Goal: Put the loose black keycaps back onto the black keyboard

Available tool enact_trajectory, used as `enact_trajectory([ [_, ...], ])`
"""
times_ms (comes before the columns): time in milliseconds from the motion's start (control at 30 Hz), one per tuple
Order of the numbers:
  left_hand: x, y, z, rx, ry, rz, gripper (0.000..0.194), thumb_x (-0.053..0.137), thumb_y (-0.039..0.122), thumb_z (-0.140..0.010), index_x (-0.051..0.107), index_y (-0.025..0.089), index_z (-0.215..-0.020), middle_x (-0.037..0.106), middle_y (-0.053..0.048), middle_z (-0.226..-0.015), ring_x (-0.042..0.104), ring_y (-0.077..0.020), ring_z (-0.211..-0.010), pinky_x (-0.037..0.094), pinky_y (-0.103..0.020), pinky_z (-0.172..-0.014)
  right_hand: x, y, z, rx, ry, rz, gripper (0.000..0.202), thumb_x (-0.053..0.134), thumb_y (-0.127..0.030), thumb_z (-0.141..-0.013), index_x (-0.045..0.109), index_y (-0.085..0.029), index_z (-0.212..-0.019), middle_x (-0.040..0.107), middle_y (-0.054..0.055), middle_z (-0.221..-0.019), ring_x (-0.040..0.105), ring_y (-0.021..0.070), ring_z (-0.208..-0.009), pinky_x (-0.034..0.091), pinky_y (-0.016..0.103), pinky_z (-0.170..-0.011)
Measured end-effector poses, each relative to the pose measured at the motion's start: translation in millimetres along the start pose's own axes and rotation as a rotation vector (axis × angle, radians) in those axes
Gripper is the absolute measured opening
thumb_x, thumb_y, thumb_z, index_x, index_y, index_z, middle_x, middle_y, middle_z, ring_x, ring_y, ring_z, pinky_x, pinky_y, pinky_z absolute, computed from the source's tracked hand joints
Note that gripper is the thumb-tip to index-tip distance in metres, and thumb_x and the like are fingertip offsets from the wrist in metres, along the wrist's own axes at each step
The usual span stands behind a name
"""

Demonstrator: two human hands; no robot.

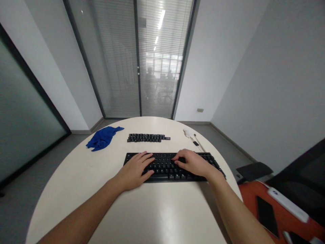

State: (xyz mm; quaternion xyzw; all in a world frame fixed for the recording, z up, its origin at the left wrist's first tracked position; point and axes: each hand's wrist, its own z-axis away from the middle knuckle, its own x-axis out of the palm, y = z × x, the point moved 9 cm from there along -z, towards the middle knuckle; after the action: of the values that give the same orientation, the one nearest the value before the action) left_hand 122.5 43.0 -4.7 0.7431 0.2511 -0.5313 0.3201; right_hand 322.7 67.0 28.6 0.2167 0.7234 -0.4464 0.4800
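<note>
A black keyboard [162, 177] lies across the table in front of me. My left hand [135, 170] rests flat over its left end, fingers spread and pointing right. Over the keyboard's middle right, my right hand [191, 162] has its thumb and index finger close together at the keys; whatever may be between the fingertips is too small to make out. Behind the keyboard, loose black keycaps [146, 138] stand in rows, with one longer keycap [167, 138] at their right end.
A crumpled blue cloth [103, 138] lies at the table's back left. At the back right are a white tuft [188, 133], thin sticks [199, 142] and a small black piece [195, 143]. An orange chair seat [250, 193] holds a phone [267, 216] and a white power strip [288, 204].
</note>
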Motion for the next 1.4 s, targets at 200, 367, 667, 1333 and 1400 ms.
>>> enact_trajectory([
  [200,0.2,0,-1,-0.009,-0.019,-0.009,0.052,0.045,0.049,-0.101,0.05,0.023,-0.146,0.046,-0.005,-0.155,0.034,-0.0283,-0.147,0.03,-0.05,-0.12,2,-2,-1,-0.028,-0.018,0.042,0.021,0.063,-0.031,-0.091,0.076,-0.021,-0.104,0.075,0.008,-0.102,0.067,0.0238,-0.096,0.05,0.036,-0.09],
  [367,0.1,0,0,0.004,0.006,0.004,0.052,0.045,0.05,-0.101,0.05,0.024,-0.146,0.047,-0.005,-0.155,0.034,-0.028,-0.147,0.03,-0.05,-0.12,0,-2,-1,-0.035,-0.026,0.081,0.026,0.061,-0.034,-0.093,0.077,-0.021,-0.107,0.076,0.009,-0.104,0.068,0.0253,-0.097,0.05,0.036,-0.091],
  [667,0.0,-1,1,0.011,0.019,0.014,0.051,0.045,0.05,-0.101,0.051,0.025,-0.145,0.047,-0.005,-0.154,0.035,-0.0282,-0.147,0.03,-0.049,-0.12,2,-1,-1,-0.084,-0.045,0.043,0.027,0.058,-0.036,-0.097,0.077,-0.022,-0.109,0.076,0.009,-0.105,0.067,0.025,-0.099,0.049,0.037,-0.093],
  [1333,0.6,-1,1,0.008,0.021,0.014,0.052,0.043,0.052,-0.101,0.05,0.026,-0.146,0.047,-0.004,-0.155,0.034,-0.0283,-0.147,0.029,-0.049,-0.121,6,8,-2,-0.061,-0.024,-0.024,0.021,0.065,-0.035,-0.092,0.077,-0.024,-0.105,0.076,0.006,-0.103,0.067,0.0233,-0.099,0.049,0.035,-0.093],
  [1400,0.9,-1,1,0.005,0.019,0.012,0.052,0.044,0.052,-0.101,0.05,0.026,-0.146,0.047,-0.004,-0.155,0.034,-0.0281,-0.147,0.029,-0.049,-0.121,5,8,-2,-0.045,-0.017,-0.014,0.021,0.065,-0.035,-0.092,0.077,-0.024,-0.105,0.076,0.006,-0.104,0.067,0.0236,-0.099,0.049,0.036,-0.092],
])
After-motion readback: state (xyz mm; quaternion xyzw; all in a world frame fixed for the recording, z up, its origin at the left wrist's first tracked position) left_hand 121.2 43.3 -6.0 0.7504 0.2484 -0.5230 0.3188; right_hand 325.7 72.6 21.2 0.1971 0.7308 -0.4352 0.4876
